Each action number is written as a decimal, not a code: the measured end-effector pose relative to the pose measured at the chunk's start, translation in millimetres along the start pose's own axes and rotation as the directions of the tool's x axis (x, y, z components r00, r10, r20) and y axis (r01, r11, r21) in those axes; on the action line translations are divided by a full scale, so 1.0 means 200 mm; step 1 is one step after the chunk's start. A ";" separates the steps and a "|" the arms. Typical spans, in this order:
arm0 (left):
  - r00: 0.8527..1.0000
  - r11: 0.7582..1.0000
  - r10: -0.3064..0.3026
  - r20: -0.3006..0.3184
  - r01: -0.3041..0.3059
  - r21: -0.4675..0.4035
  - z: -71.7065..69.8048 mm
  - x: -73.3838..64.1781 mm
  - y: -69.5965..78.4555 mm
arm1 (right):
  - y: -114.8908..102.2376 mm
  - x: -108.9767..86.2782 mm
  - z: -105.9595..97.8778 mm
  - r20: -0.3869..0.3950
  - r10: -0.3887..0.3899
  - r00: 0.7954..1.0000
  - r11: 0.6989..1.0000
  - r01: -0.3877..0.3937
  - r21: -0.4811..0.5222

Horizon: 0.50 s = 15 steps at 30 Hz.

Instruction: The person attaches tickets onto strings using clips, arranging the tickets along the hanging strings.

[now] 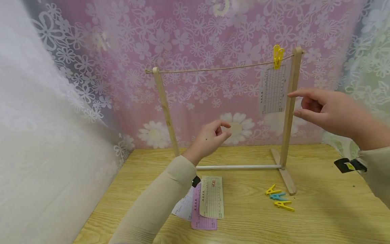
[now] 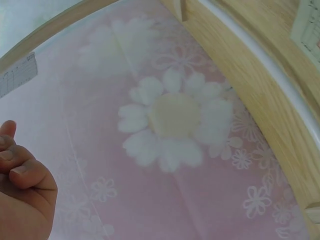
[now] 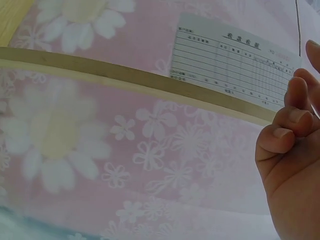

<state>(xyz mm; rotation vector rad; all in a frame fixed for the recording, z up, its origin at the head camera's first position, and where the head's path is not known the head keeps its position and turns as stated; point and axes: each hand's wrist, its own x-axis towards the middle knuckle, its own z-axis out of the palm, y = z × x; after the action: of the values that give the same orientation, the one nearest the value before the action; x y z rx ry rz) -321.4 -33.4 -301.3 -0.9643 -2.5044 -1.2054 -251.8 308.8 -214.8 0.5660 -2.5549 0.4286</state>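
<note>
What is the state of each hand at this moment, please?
Left hand: open, loosely curled, holding nothing.
Right hand: open, also holding nothing.

your head view is bright and evenly lit, the light soft and diffuse. the white curtain [image 1: 45, 135] on its left looks pale, close to washed out. you get a broad, soft-edged shadow [image 1: 341, 211] on the table [image 1: 243, 193] below your right sleeve [image 1: 377, 173]. your left wrist view has a milky haze, palest toward the upper left corner; its central daisy print [image 2: 175, 115] is soft-edged, and lens distortion bows the white rod [image 1: 240, 167]. your right wrist view bends the wooden post [image 3: 140, 78], glows pale at lower right, and leaves the hanging slip [image 3: 220, 60] with blurred small print.
</note>
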 end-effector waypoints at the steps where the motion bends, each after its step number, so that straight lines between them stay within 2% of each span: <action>1: 1.000 1.000 -0.006 0.011 0.006 -0.001 0.00 -0.02 -0.01 | 0.00 -0.01 0.01 0.002 -0.002 1.000 1.000 0.002 0.006; 15: 0.989 0.999 -0.042 0.144 0.040 0.023 -0.04 -0.18 -0.18 | 0.06 -0.14 0.23 0.052 0.002 0.999 0.992 -0.008 0.122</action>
<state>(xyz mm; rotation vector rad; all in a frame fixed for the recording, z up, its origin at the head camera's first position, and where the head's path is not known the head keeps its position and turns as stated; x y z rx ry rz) -317.0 -73.9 -334.6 -1.0352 -2.6547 -1.1589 -252.3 311.1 -269.9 0.6224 -2.5931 0.5831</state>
